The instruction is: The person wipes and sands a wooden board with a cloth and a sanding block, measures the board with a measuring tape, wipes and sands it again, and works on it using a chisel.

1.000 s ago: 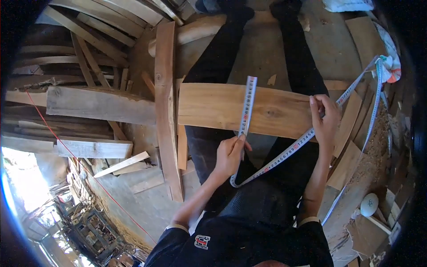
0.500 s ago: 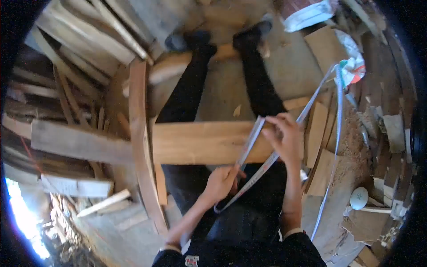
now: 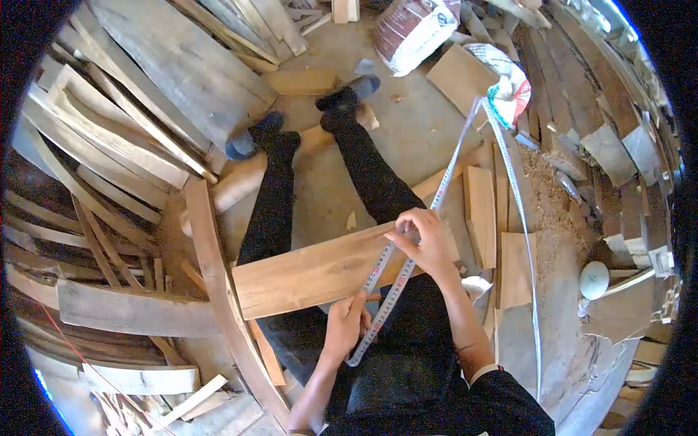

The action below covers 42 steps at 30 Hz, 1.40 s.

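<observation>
A smooth wooden board (image 3: 305, 282) lies across the thighs, its right end tilted away from me. A white measuring tape (image 3: 392, 301) with printed numbers crosses the board and bends back in a narrow loop near the lap. My left hand (image 3: 345, 325) is closed on the tape just below the board's near edge. My right hand (image 3: 425, 243) pinches the tape over the board's right part. From there the tape runs up to a sharp fold at the far right, then down past my right side.
Planks (image 3: 182, 65) are stacked at the left and far left. A long beam (image 3: 207, 247) stands beside the left leg. A filled sack (image 3: 418, 33) and a plastic bag (image 3: 509, 94) lie beyond. Boards (image 3: 480, 218), sawdust (image 3: 560, 269) and a round pale object (image 3: 594, 280) are at right.
The view has swung, so the surroundings sit differently in it. The board's right end now points further away. Both hands still hold the tape, the right one now lower in view.
</observation>
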{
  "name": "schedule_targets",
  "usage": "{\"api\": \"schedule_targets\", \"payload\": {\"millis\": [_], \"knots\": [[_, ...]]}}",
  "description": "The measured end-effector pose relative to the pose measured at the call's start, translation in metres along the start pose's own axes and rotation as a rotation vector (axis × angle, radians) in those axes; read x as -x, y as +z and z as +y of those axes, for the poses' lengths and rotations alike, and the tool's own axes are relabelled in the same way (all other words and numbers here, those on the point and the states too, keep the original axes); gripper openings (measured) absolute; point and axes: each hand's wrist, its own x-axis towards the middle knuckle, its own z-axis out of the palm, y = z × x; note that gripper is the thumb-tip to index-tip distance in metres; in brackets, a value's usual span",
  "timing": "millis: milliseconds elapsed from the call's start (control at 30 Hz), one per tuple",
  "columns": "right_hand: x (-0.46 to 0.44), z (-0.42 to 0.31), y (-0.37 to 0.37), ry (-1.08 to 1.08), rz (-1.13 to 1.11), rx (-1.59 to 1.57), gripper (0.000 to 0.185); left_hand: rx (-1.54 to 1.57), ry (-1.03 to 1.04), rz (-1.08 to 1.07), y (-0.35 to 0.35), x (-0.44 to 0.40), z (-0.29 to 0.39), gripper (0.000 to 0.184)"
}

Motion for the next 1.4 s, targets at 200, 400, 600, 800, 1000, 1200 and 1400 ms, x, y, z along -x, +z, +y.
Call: {"api": "schedule_targets", "payload": {"millis": [200, 400, 600, 800, 1000, 1200, 1400], "knots": [[0.023, -0.023, -0.004, 0.173, 0.047, -0.211, 0.045, 0.159, -0.010, -0.047, 0.003, 0.007, 0.006, 0.047], [0.031, -0.075, -0.011, 0.255, -0.140, -0.523, 0.093, 0.320, 0.122, 0.179, 0.027, -0.007, 0.031, 0.047], [0.037, -0.104, -0.037, 0.304, -0.550, -0.519, 0.065, 0.285, 0.418, 0.311, 0.036, -0.039, 0.047, 0.044], [0.064, -0.078, -0.041, 0.651, -0.673, -0.572, 0.040, -0.056, 0.454, 0.241, 0.030, -0.047, 0.029, 0.056], [0.089, -0.073, -0.032, 0.635, -0.737, -0.658, 0.049, 0.031, 0.421, 0.470, 0.018, -0.040, 0.045, 0.097], [0.104, -0.048, -0.048, 0.926, -0.628, -0.773, 0.045, -0.133, 0.508, 0.514, 0.006, -0.047, 0.038, 0.095], [0.120, -0.037, -0.064, 0.737, -0.539, -0.351, 0.044, -0.772, 0.540, 0.505, 0.017, -0.065, 0.039, 0.099]]}}
